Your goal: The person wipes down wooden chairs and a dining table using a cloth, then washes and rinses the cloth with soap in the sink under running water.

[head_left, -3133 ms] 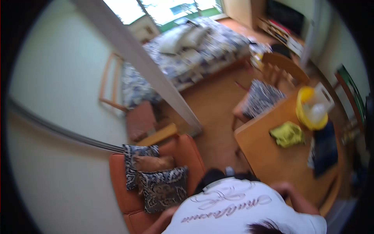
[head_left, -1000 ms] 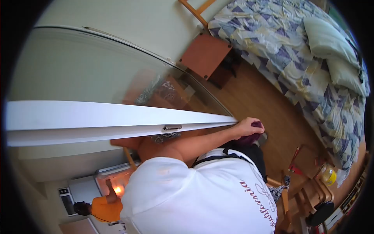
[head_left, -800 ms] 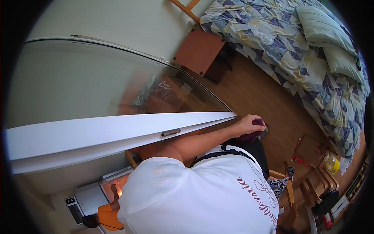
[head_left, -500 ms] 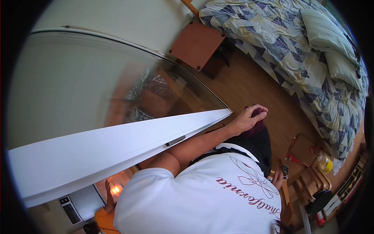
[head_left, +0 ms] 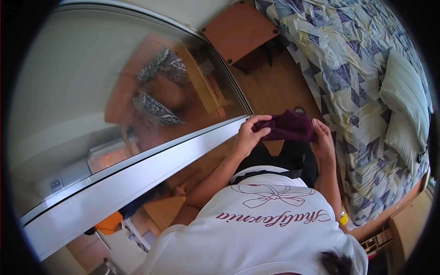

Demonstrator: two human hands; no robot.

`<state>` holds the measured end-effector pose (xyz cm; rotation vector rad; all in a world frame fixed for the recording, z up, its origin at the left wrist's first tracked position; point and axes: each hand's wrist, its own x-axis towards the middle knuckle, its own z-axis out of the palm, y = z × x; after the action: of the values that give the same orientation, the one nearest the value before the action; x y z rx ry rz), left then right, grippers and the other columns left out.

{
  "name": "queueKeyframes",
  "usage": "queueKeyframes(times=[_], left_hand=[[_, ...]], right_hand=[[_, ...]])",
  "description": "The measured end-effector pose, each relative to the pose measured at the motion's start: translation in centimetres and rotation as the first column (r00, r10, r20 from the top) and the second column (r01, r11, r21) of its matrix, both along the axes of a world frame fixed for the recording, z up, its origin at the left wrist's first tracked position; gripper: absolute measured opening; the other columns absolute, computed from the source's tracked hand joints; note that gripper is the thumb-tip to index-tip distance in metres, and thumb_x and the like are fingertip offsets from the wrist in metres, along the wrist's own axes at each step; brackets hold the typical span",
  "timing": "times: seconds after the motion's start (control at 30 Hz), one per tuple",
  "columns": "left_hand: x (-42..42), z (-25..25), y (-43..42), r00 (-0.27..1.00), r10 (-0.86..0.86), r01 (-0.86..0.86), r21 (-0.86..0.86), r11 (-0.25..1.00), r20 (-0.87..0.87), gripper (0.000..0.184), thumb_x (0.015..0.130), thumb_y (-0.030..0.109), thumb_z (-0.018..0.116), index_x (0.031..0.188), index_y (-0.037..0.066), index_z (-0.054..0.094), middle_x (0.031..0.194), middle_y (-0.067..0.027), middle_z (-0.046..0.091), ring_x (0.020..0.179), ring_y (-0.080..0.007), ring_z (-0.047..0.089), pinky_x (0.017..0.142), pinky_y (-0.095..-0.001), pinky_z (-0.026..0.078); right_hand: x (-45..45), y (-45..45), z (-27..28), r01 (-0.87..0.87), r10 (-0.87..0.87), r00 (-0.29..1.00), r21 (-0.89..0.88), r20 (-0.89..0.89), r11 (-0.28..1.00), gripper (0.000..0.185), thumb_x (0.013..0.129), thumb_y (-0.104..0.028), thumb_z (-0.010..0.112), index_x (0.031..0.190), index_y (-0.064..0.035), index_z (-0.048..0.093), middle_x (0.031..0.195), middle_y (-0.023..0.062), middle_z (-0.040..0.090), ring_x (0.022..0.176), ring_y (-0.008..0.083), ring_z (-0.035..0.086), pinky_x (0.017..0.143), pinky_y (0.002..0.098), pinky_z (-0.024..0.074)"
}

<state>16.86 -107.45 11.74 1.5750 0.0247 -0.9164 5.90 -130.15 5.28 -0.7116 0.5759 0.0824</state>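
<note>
A dark maroon cloth (head_left: 288, 127) is stretched between my two hands in front of my waist. My left hand (head_left: 251, 135) pinches its left end between thumb and fingers, close to the white door frame. At the right end, my right hand (head_left: 323, 137) grips the fabric with its fingertips. The cloth is bunched, and its exact kind cannot be made out.
A glass sliding panel (head_left: 91, 82) with a white frame (head_left: 151, 176) stands at my left; a sofa and patterned cushions show in the glass. Ahead is a small brown table (head_left: 240, 30). A bed (head_left: 339, 68) with pillows (head_left: 403, 87) lies to the right.
My right hand has come up from low at my side and now holds the cloth too. My left hand has moved left, and the cloth is spread wider. The view has turned.
</note>
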Motion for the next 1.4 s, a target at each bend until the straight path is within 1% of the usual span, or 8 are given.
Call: queueKeyframes(times=[0.17, 0.37, 1.03, 1.13, 1.2, 1.23, 1.27, 1.4], left_hand=[[-3.1, -1.6, -5.0, 0.901, 0.312, -0.343, -0.055, 0.938, -0.303, 0.038, 0.079, 0.002, 0.067, 0.115, 0.002, 0.055, 0.103, -0.007, 0.06, 0.089, -0.0125, 0.058, 0.079, -0.0254, 0.049], [-8.5, -2.9, -7.8, 0.892, 0.377, -0.371, 0.07, 0.926, -0.249, 0.047, 0.084, 0.008, 0.064, 0.127, 0.003, 0.045, 0.112, -0.0091, 0.056, 0.098, -0.0147, 0.056, 0.084, -0.0285, 0.049], [-45.8, -8.9, -5.2, 0.155, 0.971, -0.92, 0.33, 0.209, -0.183, 0.03, 0.083, 0.012, 0.063, 0.112, 0.004, 0.058, 0.101, -0.0052, 0.059, 0.08, -0.0112, 0.058, 0.069, -0.0259, 0.048], [-51.2, -8.7, -4.0, 0.233, 0.855, -0.869, 0.494, -0.031, 0.464, 0.032, 0.079, 0.013, 0.066, 0.109, 0.003, 0.058, 0.097, -0.01, 0.058, 0.087, -0.0206, 0.057, 0.072, -0.0331, 0.046], [-56.7, -9.1, -1.2, 0.454, 0.345, -0.717, 0.567, -0.405, 0.821, 0.041, 0.079, 0.02, 0.067, 0.112, 0.0, 0.054, 0.109, -0.0204, 0.052, 0.105, -0.0348, 0.048, 0.091, -0.049, 0.037], [-60.5, -10.3, 0.3, 0.651, 0.263, -0.33, 0.578, -0.747, 0.712, 0.051, 0.083, 0.031, 0.062, 0.118, -0.004, 0.049, 0.124, -0.0252, 0.042, 0.115, -0.0418, 0.04, 0.098, -0.0537, 0.031], [-62.4, -7.6, 2.5, 0.789, 0.576, 0.353, 0.609, -0.71, 0.215, 0.064, 0.084, 0.042, 0.055, 0.124, -0.006, 0.041, 0.131, -0.0271, 0.034, 0.121, -0.0467, 0.032, 0.099, -0.0584, 0.029], [-72.3, -2.0, 9.2, -0.169, 0.511, 0.24, 0.538, -0.808, 0.843, 0.061, 0.078, 0.039, 0.064, 0.122, 0.001, 0.047, 0.125, -0.0195, 0.044, 0.114, -0.0392, 0.043, 0.091, -0.0602, 0.037]], right_hand=[[0.2, -10.8, -5.3, -0.238, 0.165, 0.93, 0.196, 0.329, 0.951, 0.048, 0.084, -0.044, 0.06, 0.107, -0.002, 0.059, 0.108, 0.0109, 0.062, 0.102, 0.0242, 0.058, 0.092, 0.0383, 0.0437], [4.0, -6.3, -6.5, -0.027, 0.073, 0.997, 0.757, -0.027, 0.652, 0.072, 0.086, -0.06, 0.043, 0.133, -0.0049, 0.04, 0.133, 0.0125, 0.045, 0.124, 0.0289, 0.04, 0.107, 0.0461, 0.0259], [-4.1, -1.4, -9.2, -0.531, 0.621, 0.783, 0.563, 0.039, 0.633, 0.057, 0.092, -0.046, 0.043, 0.134, -0.0071, 0.039, 0.138, 0.0132, 0.039, 0.129, 0.0315, 0.033, 0.109, 0.0491, 0.0213], [-7.4, 2.1, -8.2, -0.652, 0.759, 0.626, 0.657, 0.183, 0.379, 0.057, 0.091, -0.048, 0.042, 0.13, -0.0069, 0.045, 0.134, 0.0137, 0.044, 0.127, 0.0305, 0.037, 0.109, 0.0457, 0.0232], [-9.6, 5.3, -6.9, -0.646, 0.8, 0.579, 0.687, 0.156, 0.333, 0.061, 0.09, -0.051, 0.044, 0.132, -0.007, 0.042, 0.134, 0.0129, 0.044, 0.126, 0.0303, 0.038, 0.108, 0.0459, 0.0253], [-10.5, 7.0, -5.9, -0.656, 0.834, 0.546, 0.66, 0.081, 0.365, 0.063, 0.089, -0.052, 0.045, 0.132, -0.0059, 0.041, 0.134, 0.014, 0.044, 0.126, 0.0303, 0.039, 0.107, 0.0455, 0.0269], [-11.3, 8.2, -5.7, -0.671, 0.846, 0.526, 0.654, 0.086, 0.35, 0.063, 0.089, -0.052, 0.045, 0.132, -0.0059, 0.041, 0.134, 0.014, 0.044, 0.126, 0.0303, 0.039, 0.107, 0.0455, 0.0269], [-13.5, 12.8, -6.0, -0.744, 0.941, 0.334, 0.628, 0.054, 0.228, 0.065, 0.089, -0.052, 0.046, 0.132, -0.0044, 0.039, 0.133, 0.015, 0.044, 0.124, 0.0296, 0.041, 0.105, 0.0448, 0.0314]])
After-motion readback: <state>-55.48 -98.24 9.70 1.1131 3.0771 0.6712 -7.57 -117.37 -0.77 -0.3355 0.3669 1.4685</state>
